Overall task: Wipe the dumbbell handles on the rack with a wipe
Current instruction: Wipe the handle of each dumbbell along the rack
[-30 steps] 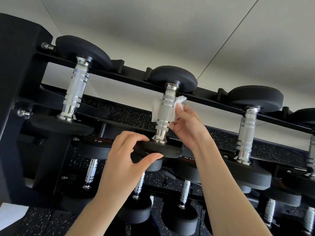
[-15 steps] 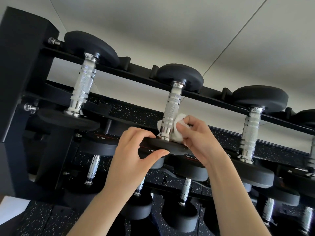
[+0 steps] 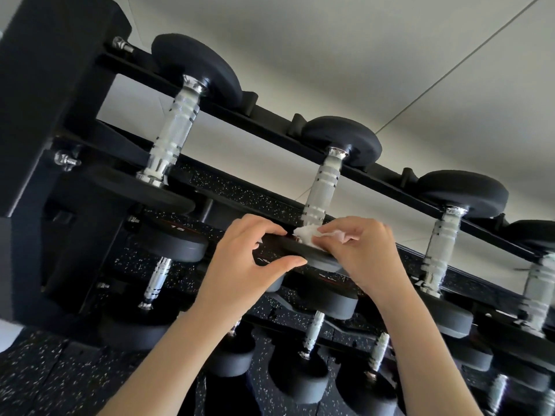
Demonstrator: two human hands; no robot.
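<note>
A black rack (image 3: pixel 240 121) carries rows of dumbbells with black round heads and knurled chrome handles. On the top row, the middle dumbbell's handle (image 3: pixel 322 190) runs down to its near head (image 3: pixel 303 255). My left hand (image 3: pixel 249 265) pinches the rim of that near head between thumb and fingers. A crumpled white wipe (image 3: pixel 309 234) is pressed against the bottom end of the handle, where it meets the head, and my right hand (image 3: pixel 363 253) is shut on it. Other top-row handles stand to the left (image 3: pixel 177 127) and right (image 3: pixel 441 247).
Lower rows hold more dumbbells, among them one marked 15 (image 3: pixel 177 238) at the left. The rack's thick black upright (image 3: pixel 45 100) fills the left side. Black speckled flooring (image 3: pixel 45 376) lies below, and a pale wall is behind the rack.
My right hand has slid the wipe down the middle handle, from near its upper end to its bottom end at the near head. My left hand stayed on that head.
</note>
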